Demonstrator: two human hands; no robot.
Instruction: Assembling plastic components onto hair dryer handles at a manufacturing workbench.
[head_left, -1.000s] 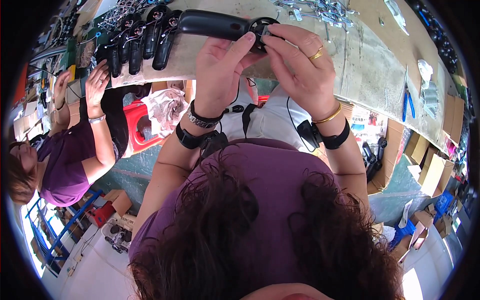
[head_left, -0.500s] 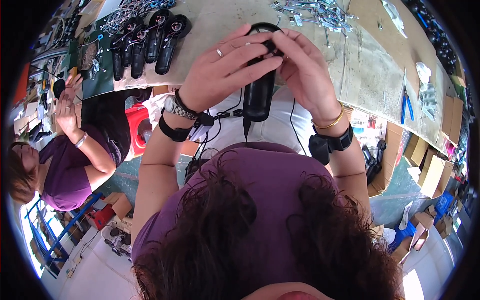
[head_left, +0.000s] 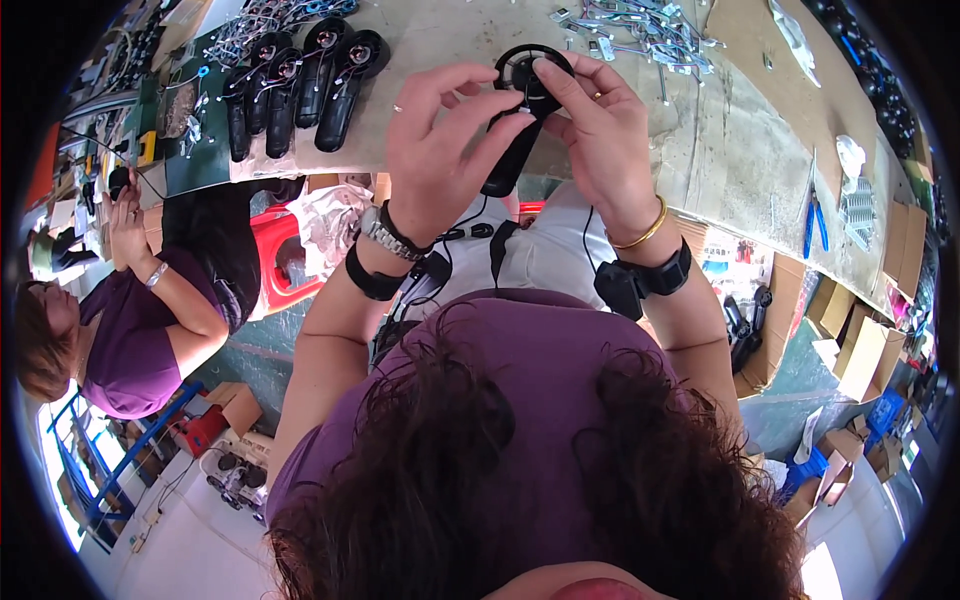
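A black handheld fan housing [head_left: 512, 160], with a round ring-shaped head and a straight handle, is held up at the table's near edge, its handle slanting down toward my lap. My right hand [head_left: 608, 135] grips the head from the right, thumb pressed on the middle of the ring and fingers behind it. On the other side, my left hand [head_left: 445, 135] has thumb and fingers bent toward each other at the hub. A tiny pale bit shows between those fingertips, too small to name. Several similar black fan housings [head_left: 340, 100] with wires at their heads lie to the left.
Loose wired parts [head_left: 640, 35] lie at the table's far side, with another tangle of wires [head_left: 265, 25] at far left. Blue-handled pliers [head_left: 815, 225] rest at right. A co-worker [head_left: 150, 320] sits at left beside a red stool [head_left: 280, 255]. Cardboard boxes [head_left: 860, 345] stand at lower right.
The housing has tilted, its handle swinging up and left, so the ring's front shows more. My left hand has drawn back left, its fingers less spread across the head.
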